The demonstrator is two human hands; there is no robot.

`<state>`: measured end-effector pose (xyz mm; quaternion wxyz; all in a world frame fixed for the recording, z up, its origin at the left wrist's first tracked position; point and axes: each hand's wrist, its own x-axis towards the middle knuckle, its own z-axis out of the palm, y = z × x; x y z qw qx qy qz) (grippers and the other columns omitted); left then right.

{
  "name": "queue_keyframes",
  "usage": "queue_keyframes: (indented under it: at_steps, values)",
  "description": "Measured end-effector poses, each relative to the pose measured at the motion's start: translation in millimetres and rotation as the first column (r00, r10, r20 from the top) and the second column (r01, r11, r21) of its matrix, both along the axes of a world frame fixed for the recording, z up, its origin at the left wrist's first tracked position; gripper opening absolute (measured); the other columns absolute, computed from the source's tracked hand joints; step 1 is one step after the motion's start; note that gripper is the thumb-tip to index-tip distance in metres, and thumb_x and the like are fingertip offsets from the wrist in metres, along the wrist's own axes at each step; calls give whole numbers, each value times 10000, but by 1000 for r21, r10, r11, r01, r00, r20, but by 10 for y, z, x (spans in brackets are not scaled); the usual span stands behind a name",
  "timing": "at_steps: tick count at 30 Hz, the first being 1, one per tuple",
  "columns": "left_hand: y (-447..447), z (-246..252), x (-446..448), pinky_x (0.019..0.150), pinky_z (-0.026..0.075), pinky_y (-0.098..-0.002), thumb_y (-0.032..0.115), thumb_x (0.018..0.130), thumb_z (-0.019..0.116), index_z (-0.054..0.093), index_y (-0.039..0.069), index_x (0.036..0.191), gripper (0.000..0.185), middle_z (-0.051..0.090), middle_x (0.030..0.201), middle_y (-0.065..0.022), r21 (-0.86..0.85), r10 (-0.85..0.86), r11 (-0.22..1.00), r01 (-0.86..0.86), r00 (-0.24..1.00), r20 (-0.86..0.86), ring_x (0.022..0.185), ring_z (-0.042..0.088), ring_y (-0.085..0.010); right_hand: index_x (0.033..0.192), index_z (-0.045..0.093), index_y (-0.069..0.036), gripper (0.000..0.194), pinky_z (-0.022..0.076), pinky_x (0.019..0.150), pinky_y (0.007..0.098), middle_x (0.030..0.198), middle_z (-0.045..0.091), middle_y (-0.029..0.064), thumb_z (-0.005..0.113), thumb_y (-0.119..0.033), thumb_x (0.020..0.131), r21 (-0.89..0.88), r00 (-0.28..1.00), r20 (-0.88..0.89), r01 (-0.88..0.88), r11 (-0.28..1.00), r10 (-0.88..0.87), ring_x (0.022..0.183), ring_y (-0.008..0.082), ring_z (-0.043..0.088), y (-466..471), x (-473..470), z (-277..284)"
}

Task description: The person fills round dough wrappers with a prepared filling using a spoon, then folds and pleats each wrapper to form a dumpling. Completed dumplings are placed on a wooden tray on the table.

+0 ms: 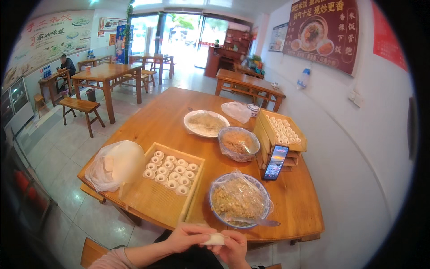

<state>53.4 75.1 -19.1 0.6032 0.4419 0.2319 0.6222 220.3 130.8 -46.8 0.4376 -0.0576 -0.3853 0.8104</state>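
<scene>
At the bottom, my left hand [188, 237] and my right hand [235, 247] pinch one pale folded dumpling [216, 239] between them, just off the table's near edge. Beyond them stands a blue-rimmed bowl of chopped filling [238, 198], partly under clear plastic film, with a utensil's handle [267, 222] over its near rim. On the left lies a wooden tray [201, 175] with rows of ring-shaped dumplings [174, 176] on its far part. A plastic bag with round dough wrappers [124, 161] rests at its left side.
Farther back are a film-covered bowl of reddish filling [238, 143], a white plate of food [205, 123], a crumpled plastic bag [237, 111] and a lidded cup [253, 110]. A phone [276, 162] leans on stacked wooden trays [289, 161]. A person [67, 67] sits far left.
</scene>
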Motion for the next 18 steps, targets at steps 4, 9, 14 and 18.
queue_keyframes:
  at_steps: [4, 9, 14, 18]
  values:
    - [-20, -90, -11, 658, 425, -244, 7, 842, 548, 580, -82, 1077, 253, 592, 940, -142, -3, -138, 990, 141, 976, 168, 782, 565, -167, 1027, 568, 61, 269, 501, 633, 367, 784, 618, 204, 557, -132, 841, 28, 989, 138, -64, 998, 59, 682, 297, 604, -17, 15, 44]
    - [-23, -197, -50, 677, 434, -265, -2, 831, 555, 596, -86, 1036, 225, 593, 935, -159, 37, -185, 983, 181, 963, 195, 822, 578, -203, 981, 574, 91, 270, 501, 586, 325, 747, 616, 191, 559, -145, 851, -31, 993, 10, -114, 993, 114, 656, 280, 600, -103, -35, 65]
    - [-40, -216, -73, 754, 451, -308, -43, 802, 581, 627, -66, 992, 196, 597, 919, -155, 114, -193, 979, 171, 957, 215, 836, 580, -231, 1005, 582, 44, 234, 497, 585, 341, 751, 612, 176, 563, -137, 858, -44, 972, -155, -182, 982, 174, 680, 279, 600, -103, -54, -106]
    - [-70, -198, -96, 782, 451, -311, -71, 768, 611, 646, -54, 959, 194, 601, 907, -149, 118, -144, 985, 123, 973, 182, 852, 574, -229, 1072, 572, -22, 243, 502, 614, 363, 841, 613, 175, 568, -142, 861, -70, 925, -248, -315, 947, 289, 761, 274, 598, -97, -49, -209]
